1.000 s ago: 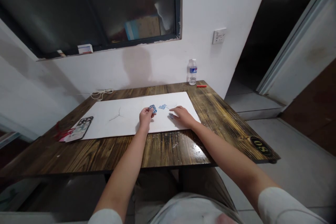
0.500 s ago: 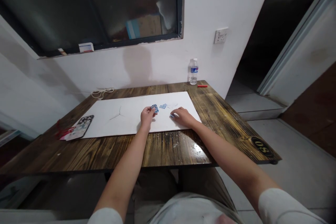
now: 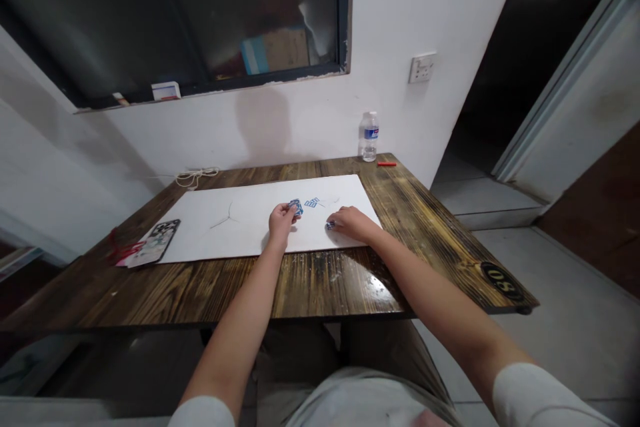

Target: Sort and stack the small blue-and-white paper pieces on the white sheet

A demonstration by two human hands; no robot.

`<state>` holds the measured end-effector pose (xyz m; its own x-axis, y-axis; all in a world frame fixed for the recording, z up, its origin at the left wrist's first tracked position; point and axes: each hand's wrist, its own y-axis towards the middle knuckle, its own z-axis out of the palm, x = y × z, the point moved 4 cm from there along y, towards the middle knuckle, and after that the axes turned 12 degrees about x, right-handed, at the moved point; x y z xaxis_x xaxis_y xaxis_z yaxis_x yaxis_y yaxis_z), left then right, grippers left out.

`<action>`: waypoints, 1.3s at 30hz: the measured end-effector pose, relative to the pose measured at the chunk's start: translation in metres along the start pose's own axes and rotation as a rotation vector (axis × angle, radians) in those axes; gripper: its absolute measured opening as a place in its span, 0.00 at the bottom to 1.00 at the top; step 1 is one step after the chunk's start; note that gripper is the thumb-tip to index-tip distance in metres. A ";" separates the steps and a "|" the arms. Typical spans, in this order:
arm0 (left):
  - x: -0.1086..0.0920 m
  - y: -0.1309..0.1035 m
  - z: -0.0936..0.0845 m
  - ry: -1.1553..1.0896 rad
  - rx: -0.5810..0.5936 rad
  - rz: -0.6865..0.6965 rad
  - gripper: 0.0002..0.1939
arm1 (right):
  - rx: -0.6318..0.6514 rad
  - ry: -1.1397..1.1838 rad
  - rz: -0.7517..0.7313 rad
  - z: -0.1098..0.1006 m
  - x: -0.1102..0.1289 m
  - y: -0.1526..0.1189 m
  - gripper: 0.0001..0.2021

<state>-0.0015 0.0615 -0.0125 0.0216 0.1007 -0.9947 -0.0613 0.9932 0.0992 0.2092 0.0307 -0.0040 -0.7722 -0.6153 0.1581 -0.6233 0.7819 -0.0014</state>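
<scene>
Blue-and-white pieces (image 3: 296, 207) are pinched in the fingers of my left hand (image 3: 281, 221), over the middle of a white board (image 3: 260, 213). My right hand (image 3: 350, 222) is low over the board's right part, its fingertips closed on a small blue piece (image 3: 331, 224). Between my hands and a little farther back, several small blue-and-white pieces (image 3: 311, 203) lie grouped on the board. Thin dark lines (image 3: 227, 217) mark the board's left part, and fainter ones show near its right end.
A patterned flat case (image 3: 164, 240) and red items (image 3: 123, 250) lie at the board's left end. At the back of the wooden table (image 3: 310, 287) are a white cable (image 3: 196, 177), a water bottle (image 3: 370, 138) and a red stick-like object (image 3: 387, 164).
The fingers of my right hand have drawn together slightly, and the small blue piece at their tips shows more. My left hand is almost unchanged.
</scene>
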 end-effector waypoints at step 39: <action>0.001 -0.023 0.036 -0.260 0.513 -0.165 0.26 | -0.699 0.122 -0.278 -0.009 0.026 -0.008 0.09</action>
<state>0.0356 0.0406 -0.0143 0.2369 -0.1108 -0.9652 0.4518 0.8921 0.0085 0.1954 0.0093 0.0087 -0.5536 -0.8153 0.1698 -0.5386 0.5060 0.6737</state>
